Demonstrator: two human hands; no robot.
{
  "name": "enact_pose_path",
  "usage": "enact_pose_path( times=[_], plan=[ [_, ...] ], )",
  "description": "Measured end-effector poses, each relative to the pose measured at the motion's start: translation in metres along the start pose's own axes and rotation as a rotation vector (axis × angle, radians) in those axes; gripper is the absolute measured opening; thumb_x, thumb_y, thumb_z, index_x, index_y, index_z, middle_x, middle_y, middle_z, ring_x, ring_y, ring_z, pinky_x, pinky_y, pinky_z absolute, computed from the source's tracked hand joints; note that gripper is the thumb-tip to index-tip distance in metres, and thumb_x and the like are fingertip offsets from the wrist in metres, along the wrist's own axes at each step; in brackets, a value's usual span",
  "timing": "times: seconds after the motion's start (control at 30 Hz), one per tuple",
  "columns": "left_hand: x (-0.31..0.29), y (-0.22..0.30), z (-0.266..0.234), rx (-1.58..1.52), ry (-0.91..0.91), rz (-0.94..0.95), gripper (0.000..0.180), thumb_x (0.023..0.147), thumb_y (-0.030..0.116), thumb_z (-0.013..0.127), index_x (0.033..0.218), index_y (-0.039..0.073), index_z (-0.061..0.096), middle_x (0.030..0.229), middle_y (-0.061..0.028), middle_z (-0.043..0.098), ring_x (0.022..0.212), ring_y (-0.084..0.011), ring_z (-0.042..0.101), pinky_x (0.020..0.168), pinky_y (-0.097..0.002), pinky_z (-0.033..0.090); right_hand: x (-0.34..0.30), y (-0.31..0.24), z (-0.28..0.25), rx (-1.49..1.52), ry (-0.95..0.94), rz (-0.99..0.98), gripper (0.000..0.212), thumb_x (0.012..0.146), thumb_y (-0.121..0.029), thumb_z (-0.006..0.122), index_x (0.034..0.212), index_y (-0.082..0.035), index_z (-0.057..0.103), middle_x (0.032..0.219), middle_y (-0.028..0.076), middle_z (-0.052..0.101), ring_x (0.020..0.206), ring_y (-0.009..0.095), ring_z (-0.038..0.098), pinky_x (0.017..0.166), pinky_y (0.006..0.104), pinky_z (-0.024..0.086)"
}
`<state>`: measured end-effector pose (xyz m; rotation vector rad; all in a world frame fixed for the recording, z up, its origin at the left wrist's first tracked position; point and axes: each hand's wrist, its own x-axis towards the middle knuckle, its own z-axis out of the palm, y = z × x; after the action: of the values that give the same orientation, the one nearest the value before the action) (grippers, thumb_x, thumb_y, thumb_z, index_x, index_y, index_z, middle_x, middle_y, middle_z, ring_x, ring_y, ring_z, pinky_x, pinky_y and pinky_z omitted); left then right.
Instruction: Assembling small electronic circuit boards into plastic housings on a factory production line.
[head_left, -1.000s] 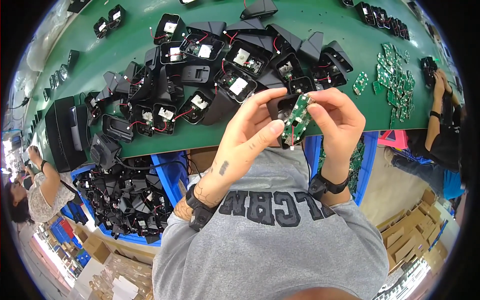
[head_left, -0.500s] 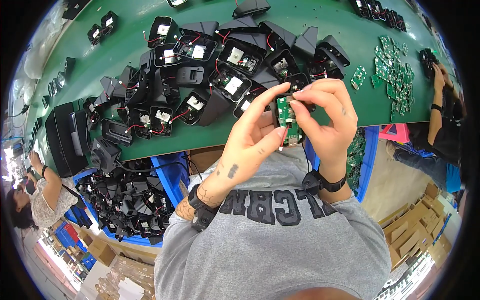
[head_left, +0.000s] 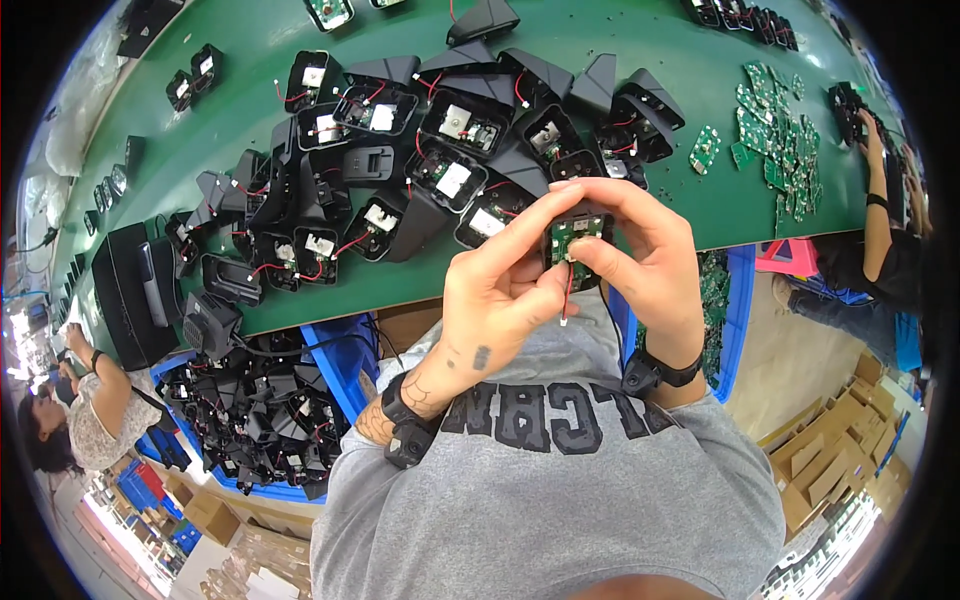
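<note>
Between my two hands is a green circuit board (head_left: 577, 228) set against a black plastic housing (head_left: 606, 226), which is mostly hidden by my fingers. My left hand (head_left: 505, 280) wraps around the left side, its thumb at the board's lower edge. From the right, my right hand (head_left: 655, 250) grips the same unit, with its thumb pressed on the face of the board. A short red wire (head_left: 569, 285) with a white plug hangs down between the thumbs. Just beyond my fingers, several open black housings (head_left: 465, 125) with wires and boards are heaped on the green table (head_left: 400, 285).
Loose green boards (head_left: 780, 140) lie in a pile at the right, one board (head_left: 705, 148) apart. Below the table edge stand blue bins, one of black housings (head_left: 260, 410), one of boards (head_left: 715, 310). Co-workers' arms (head_left: 877, 190) show at right and left.
The board, upright and showing its lower connectors before, now sits lower and more tucked into the black housing. My right thumb has moved down onto its face, and the view has shifted slightly.
</note>
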<state>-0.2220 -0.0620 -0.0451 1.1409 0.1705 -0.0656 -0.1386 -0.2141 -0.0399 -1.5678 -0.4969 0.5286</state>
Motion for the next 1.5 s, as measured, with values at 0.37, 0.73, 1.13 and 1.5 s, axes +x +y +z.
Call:
enact_pose_path(
  times=[0.37, 0.73, 1.13, 1.5],
  plan=[
    [0.002, -0.002, 0.006, -0.036, 0.049, 0.014, 0.059, 0.084, -0.006, 0.053, 0.141, 0.001, 0.039, 0.12, -0.0146, 0.057, 0.098, -0.018, 0.063, 0.068, -0.0287, 0.061, -0.002, -0.001, 0.001, 0.174, -0.019, 0.022, 0.043, 0.084, 0.001, 0.064, 0.125, 0.007, 0.052, 0.127, 0.015, 0.057, 0.106, 0.018, 0.06, 0.092, 0.0315, 0.048],
    [0.004, 0.0, 0.003, 0.019, -0.033, 0.014, 0.054, 0.087, -0.007, 0.05, 0.138, 0.007, 0.041, 0.122, -0.0102, 0.054, 0.1, -0.0146, 0.061, 0.073, -0.0277, 0.059, 0.001, -0.005, -0.005, 0.093, -0.05, 0.07, 0.045, 0.085, -0.004, 0.063, 0.128, 0.006, 0.051, 0.122, 0.015, 0.059, 0.11, 0.018, 0.057, 0.095, 0.0325, 0.046],
    [0.018, 0.004, 0.005, -0.195, -0.01, -0.03, 0.063, 0.091, 0.001, 0.05, 0.149, 0.008, 0.026, 0.135, -0.0077, 0.043, 0.115, -0.0144, 0.049, 0.096, -0.0299, 0.044, 0.005, 0.014, 0.0, -0.547, 0.208, -0.725, 0.022, 0.069, -0.006, 0.073, 0.091, -0.009, 0.07, 0.093, 0.008, 0.069, 0.101, 0.034, 0.06, 0.098, 0.0531, 0.043],
    [0.015, 0.006, -0.007, -0.146, -0.02, -0.079, 0.043, 0.086, -0.003, 0.056, 0.124, 0.007, 0.037, 0.11, -0.0167, 0.058, 0.071, -0.0147, 0.065, 0.05, -0.0205, 0.048, 0.004, 0.02, 0.009, -0.162, 0.338, -0.508, 0.013, 0.088, -0.008, 0.055, 0.086, 0.0, 0.065, 0.074, 0.008, 0.062, 0.104, 0.03, 0.053, 0.106, 0.0555, 0.031]
  ],
)
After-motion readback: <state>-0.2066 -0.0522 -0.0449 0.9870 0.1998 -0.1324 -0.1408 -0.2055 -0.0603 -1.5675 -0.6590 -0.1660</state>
